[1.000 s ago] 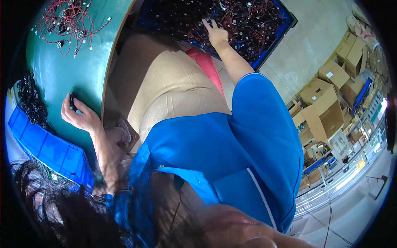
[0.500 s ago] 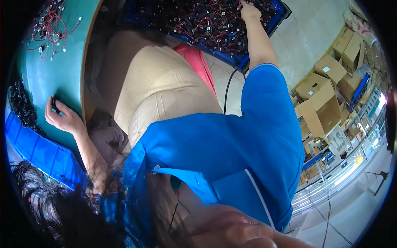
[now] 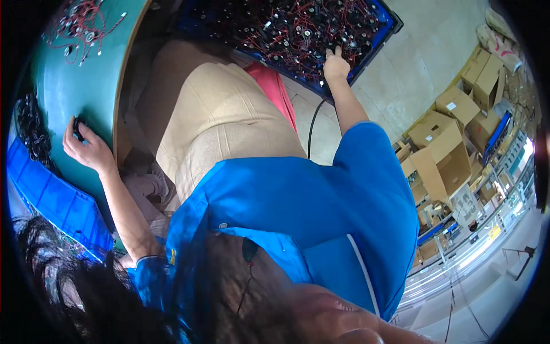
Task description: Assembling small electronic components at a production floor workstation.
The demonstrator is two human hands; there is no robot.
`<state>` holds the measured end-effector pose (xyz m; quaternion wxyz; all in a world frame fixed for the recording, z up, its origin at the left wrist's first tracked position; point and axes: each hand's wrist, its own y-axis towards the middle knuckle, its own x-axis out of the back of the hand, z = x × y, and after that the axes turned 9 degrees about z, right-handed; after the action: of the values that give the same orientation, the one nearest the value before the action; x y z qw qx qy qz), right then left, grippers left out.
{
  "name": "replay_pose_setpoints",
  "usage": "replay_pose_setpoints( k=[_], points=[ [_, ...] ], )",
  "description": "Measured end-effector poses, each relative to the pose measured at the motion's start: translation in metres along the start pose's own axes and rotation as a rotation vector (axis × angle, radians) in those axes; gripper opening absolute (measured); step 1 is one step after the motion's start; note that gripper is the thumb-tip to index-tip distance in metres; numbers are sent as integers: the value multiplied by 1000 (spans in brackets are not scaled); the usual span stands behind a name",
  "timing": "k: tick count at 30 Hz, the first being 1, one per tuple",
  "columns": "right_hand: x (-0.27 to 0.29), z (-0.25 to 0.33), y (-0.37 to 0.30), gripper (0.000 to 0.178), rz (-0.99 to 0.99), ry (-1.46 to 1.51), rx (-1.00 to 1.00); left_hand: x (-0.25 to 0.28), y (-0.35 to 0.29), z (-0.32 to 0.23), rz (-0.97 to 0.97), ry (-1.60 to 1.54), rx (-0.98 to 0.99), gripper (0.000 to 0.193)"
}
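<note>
My left hand (image 3: 91,152) rests on the green tabletop (image 3: 74,94), its fingers curled round a small black round part (image 3: 79,127). At the top of the view my right hand (image 3: 337,66) is over a blue crate (image 3: 361,69). That crate is full of small black parts with red wires and shiny round ends (image 3: 298,34). My right hand's fingers are stretched out and slightly apart, their tips at the surface of the pile. Whether they touch a single part there is too small to tell.
More red-wired parts (image 3: 86,34) lie at the far end of the table. Black parts (image 3: 34,132) are heaped at its left, beside a blue bin (image 3: 57,195). A black cable (image 3: 312,129) hangs near the crate. Open cardboard boxes (image 3: 444,166) stand on the right.
My right hand has come back toward me across the crate, from its far side to its near right part. My left hand keeps its place with the black part.
</note>
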<state>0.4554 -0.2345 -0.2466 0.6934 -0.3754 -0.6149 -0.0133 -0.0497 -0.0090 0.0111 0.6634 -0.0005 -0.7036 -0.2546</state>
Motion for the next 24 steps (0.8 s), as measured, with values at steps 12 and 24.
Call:
replay_pose_setpoints(
  k=[12, 24],
  points=[
    [25, 194, 63, 57, 307, 670, 46, -1, 3, -7, -22, -28, 24, 25],
    [73, 238, 39, 66, 55, 206, 390, -2, 3, -17, -63, -83, 58, 27]
  ],
)
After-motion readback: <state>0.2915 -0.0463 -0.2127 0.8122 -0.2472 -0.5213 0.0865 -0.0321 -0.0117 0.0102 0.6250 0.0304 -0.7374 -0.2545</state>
